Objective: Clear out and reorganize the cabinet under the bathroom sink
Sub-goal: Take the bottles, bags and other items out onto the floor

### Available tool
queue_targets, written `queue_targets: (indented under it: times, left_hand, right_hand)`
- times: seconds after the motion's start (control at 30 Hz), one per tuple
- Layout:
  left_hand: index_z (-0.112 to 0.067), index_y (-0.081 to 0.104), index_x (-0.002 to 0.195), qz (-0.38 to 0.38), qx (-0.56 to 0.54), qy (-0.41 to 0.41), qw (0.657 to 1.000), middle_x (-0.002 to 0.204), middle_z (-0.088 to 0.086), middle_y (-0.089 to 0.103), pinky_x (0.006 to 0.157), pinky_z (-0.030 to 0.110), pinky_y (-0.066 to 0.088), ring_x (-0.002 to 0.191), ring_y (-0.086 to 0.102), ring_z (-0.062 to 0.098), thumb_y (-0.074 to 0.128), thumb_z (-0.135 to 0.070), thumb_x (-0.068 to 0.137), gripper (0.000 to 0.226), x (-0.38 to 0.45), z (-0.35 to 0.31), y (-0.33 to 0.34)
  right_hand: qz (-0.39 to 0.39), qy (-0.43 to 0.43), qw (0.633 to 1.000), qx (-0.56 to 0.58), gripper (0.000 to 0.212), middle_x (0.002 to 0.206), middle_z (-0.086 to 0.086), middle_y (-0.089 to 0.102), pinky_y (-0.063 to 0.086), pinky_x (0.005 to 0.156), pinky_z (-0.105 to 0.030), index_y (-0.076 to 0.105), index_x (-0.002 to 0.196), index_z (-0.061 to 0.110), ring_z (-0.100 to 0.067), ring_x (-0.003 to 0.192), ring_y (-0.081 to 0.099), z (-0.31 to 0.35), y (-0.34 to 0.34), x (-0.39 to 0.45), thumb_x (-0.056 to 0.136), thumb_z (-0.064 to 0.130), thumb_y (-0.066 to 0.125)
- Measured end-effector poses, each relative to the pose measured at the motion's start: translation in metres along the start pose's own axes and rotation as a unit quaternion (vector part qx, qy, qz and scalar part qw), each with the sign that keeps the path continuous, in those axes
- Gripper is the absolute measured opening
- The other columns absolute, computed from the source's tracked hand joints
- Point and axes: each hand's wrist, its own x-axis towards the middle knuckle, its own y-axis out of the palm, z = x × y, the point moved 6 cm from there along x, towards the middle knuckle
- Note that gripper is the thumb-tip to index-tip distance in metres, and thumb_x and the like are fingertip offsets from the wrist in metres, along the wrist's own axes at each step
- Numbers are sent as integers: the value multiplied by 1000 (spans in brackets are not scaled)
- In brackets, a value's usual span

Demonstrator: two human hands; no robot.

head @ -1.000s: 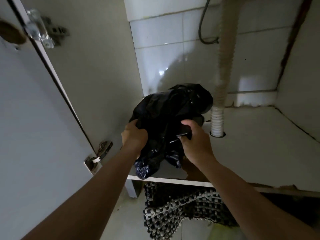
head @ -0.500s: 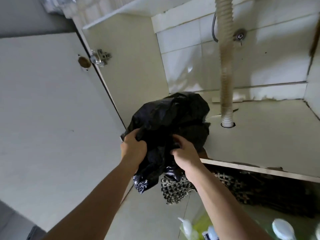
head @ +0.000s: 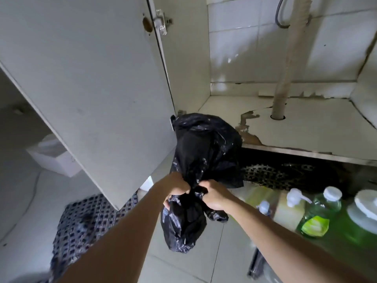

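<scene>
Left hand (head: pixel 175 187) and right hand (head: pixel 214 196) both clutch a crumpled black plastic bag (head: pixel 201 160) at its middle, fingers curled into the plastic, holding it in the air in front of the open cabinet (head: pixel 318 129), whose door (head: pixel 91 78) stands wide at left. A drain pipe (head: pixel 285 78) rises from the worn cabinet floor. Green bottles (head: pixel 320 213) stand on the floor at right; a patterned mat (head: pixel 85 219) lies below.

Pale tiled floor (head: pixel 179 268), checkered mat (head: pixel 85 221) on it, green bottles (head: pixel 318 213) at right, chipped cabinet shelf (head: pixel 316 129)
</scene>
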Motion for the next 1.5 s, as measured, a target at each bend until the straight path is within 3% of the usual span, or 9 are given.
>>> queue_targets:
  times: [0.2,0.37,0.47,0.67,0.77,0.93,1.13,1.37,1.5]
  left_hand:
    - [-6,41,134,106,84,-69,988,128,22,49,70,49,59,108,60,41,57,-17,88,50,40,98,16]
    - [-10,43,137,175,122,-65,975,137,15,46,59,43,54,110,59,34,71,-40,82,69,29,118,24]
    - [-8,46,136,133,169,-23,976,141,12,47,64,33,46,118,54,33,73,-50,76,78,28,110,16]
    - [-12,35,145,73,78,66,992,149,8,37,93,40,43,131,42,32,69,-59,75,91,42,79,8]
    - [-12,35,144,30,71,123,989,144,9,45,100,37,41,128,46,30,69,-53,79,84,54,67,12]
    - [-19,34,145,46,126,129,983,139,7,51,103,36,42,126,48,29,68,-38,83,73,64,77,38]
    - [-16,64,110,-25,253,83,964,113,6,66,76,33,49,103,63,27,66,-23,78,33,65,84,33]
    - [-12,61,115,-141,242,235,931,114,11,62,81,39,47,108,60,34,60,-23,84,33,24,-32,2]
    - [-11,68,90,47,154,335,928,89,8,68,75,33,55,83,67,27,62,-30,82,21,10,-85,61]
  right_hand:
    - [57,27,995,-74,41,119,-11,62,42,70,-26,60,116,24,-30,103,60,6,100,25,86,3,42]
    - [166,65,975,-131,72,150,-5,37,43,94,-27,28,147,24,-24,128,47,-1,118,11,85,28,64]
    - [189,87,972,-108,78,149,-1,40,39,100,-27,33,146,26,-20,131,44,-3,97,3,79,45,69]
    - [18,188,980,65,50,113,-18,67,56,87,-35,61,110,-3,-27,100,67,-30,49,7,84,40,65]
    - [-52,223,972,43,48,110,-14,64,49,88,-35,57,115,-3,-32,106,62,-42,45,4,88,36,60]
    - [10,254,967,28,42,125,-11,56,46,91,-31,50,122,8,-29,113,55,-56,92,11,87,30,60]
    - [120,202,970,69,73,154,-5,29,32,110,-27,19,151,17,-22,138,35,-43,148,27,90,25,60]
    - [170,158,973,10,38,122,-15,63,52,86,-32,50,131,3,-17,85,62,-54,78,3,93,7,50]
    - [138,190,964,-120,26,92,-7,71,52,77,-30,62,114,12,-19,82,67,-84,-4,-40,89,12,54]
